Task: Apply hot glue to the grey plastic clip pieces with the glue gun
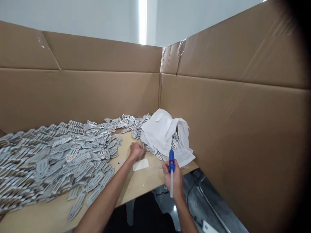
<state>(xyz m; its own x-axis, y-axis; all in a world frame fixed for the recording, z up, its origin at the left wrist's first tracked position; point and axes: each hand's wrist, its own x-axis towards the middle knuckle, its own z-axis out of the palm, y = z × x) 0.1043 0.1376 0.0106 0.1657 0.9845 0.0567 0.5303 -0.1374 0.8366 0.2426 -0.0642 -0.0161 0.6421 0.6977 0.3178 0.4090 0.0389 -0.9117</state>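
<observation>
My right hand (pixel 175 178) is wrapped round a blue glue gun (pixel 171 161), with a pale glue stick jutting from its back end towards me. Just left of it, my left hand (pixel 137 151) is at the edge of a heap of grey slotted cut-out pieces (pixel 158 155). Its fingers are curled in against the pieces, and what they pinch is hidden. A crumpled white sheet (pixel 157 127) covers much of this heap. Right below my left hand, a small white paper rectangle (pixel 141 164) lies flat on the tan board (pixel 128 142).
A large pile of the same grey pieces (pixel 80 158) spreads over the left side, with stacked rows at far left. Tall cardboard walls (pixel 109 94) enclose the back and right. Beyond the board's front edge are dark floor, a cable and a white power strip (pixel 209 227).
</observation>
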